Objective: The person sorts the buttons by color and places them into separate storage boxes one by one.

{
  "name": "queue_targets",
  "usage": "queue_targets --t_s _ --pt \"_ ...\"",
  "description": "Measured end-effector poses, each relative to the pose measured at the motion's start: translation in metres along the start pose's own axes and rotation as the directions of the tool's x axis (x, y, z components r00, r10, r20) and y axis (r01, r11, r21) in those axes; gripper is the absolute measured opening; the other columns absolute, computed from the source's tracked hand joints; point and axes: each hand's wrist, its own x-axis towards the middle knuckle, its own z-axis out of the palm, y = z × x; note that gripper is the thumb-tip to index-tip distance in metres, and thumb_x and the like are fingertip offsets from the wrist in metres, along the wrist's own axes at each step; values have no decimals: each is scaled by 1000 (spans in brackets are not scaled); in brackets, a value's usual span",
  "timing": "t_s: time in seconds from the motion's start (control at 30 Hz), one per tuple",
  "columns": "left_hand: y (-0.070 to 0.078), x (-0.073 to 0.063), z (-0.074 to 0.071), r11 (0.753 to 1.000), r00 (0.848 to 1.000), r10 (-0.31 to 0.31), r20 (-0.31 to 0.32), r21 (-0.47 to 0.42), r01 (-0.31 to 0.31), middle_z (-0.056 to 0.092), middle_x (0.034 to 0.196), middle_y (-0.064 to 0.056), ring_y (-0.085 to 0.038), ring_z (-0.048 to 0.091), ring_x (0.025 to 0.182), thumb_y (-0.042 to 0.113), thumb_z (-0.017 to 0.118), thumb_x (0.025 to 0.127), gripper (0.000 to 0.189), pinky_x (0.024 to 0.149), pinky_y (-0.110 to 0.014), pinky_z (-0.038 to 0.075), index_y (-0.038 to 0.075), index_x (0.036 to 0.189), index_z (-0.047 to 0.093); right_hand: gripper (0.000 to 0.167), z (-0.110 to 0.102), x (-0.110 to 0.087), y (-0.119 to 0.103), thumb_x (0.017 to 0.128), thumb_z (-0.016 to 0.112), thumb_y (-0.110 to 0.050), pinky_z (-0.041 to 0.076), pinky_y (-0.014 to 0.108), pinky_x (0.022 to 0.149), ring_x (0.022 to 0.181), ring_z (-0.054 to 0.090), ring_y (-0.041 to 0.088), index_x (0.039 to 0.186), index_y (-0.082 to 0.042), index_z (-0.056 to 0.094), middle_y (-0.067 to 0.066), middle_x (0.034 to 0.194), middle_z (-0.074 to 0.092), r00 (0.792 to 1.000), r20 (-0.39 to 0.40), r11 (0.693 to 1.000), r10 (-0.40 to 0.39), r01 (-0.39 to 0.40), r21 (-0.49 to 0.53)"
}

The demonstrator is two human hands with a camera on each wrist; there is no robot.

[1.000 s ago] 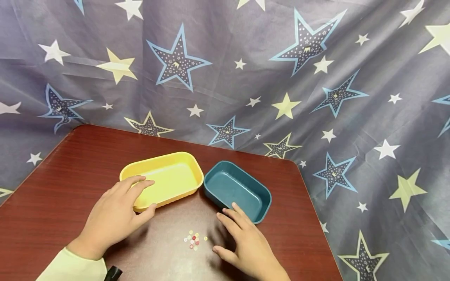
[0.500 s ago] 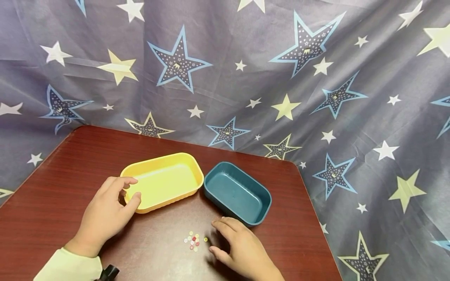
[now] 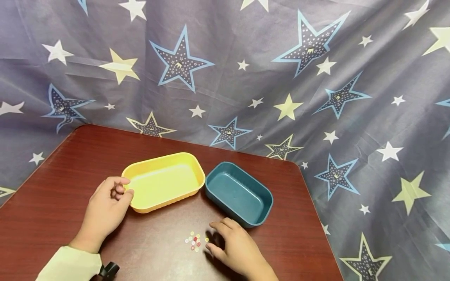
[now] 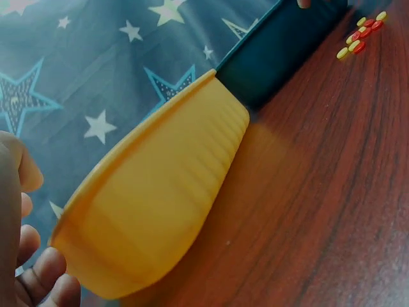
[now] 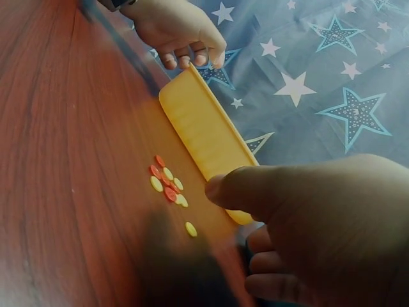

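A yellow box (image 3: 165,183) with a raised rim sits at the middle of the table, close beside a dark teal box (image 3: 242,195). My left hand (image 3: 107,205) holds the rim at the yellow box's left end, its thumb and curled fingers around the edge. In the right wrist view the left hand (image 5: 179,32) shows at that rim. Several small button-like discs (image 3: 193,242), red, yellow and pale, lie in a cluster in front of the boxes. Just right of them hovers my right hand (image 3: 237,246), fingers loosely bent and holding nothing.
The reddish-brown table (image 3: 70,171) carries the boxes and discs. Behind it and along its right side hangs a grey curtain (image 3: 225,97) with stars. One yellow disc (image 5: 191,229) lies apart from the cluster. A black strap piece (image 3: 109,270) shows by the left sleeve.
My left hand has drawn back from over the yellow box to its left rim, fingers curling. My right hand has come down and back from the teal box, closer to the discs.
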Motion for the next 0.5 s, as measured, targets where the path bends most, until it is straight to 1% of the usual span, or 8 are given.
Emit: queue_targets --t_s 0.1,0.27,0.37,0.5 --pt "-3 0 1 998 998 -59 5 -34 59 60 103 1 0 54 80 20 77 104 24 70 -10 44 13 127 71 44 4 2 -2 96 90 -41 61 30 95 101 65 7 132 -17 78 -7 111 72 1000 9 999 1 -1 41" --pt "-10 2 4 985 988 -151 26 -75 153 60 97 6 -3 55 76 23 75 106 23 67 -16 44 14 126 68 29 10 5 -3 92 91 -29 58 23 88 94 62 2 116 -17 80 -8 104 73 1000 4 995 -4 4 100" --pt "-15 2 6 972 980 -190 51 -132 195 60 94 5 -5 57 72 22 73 108 22 65 -17 48 11 125 64 22 14 6 -3 91 90 -24 56 20 84 89 60 1 109 -17 80 -8 99 71 1000 5 993 12 -13 117" --pt "-21 3 7 949 970 -225 92 -203 240 61 87 4 -10 62 69 19 70 110 20 62 -20 53 9 121 58 16 21 6 -5 92 88 -20 56 20 81 86 59 -1 105 -16 79 -8 95 69 999 2 990 39 -39 136"
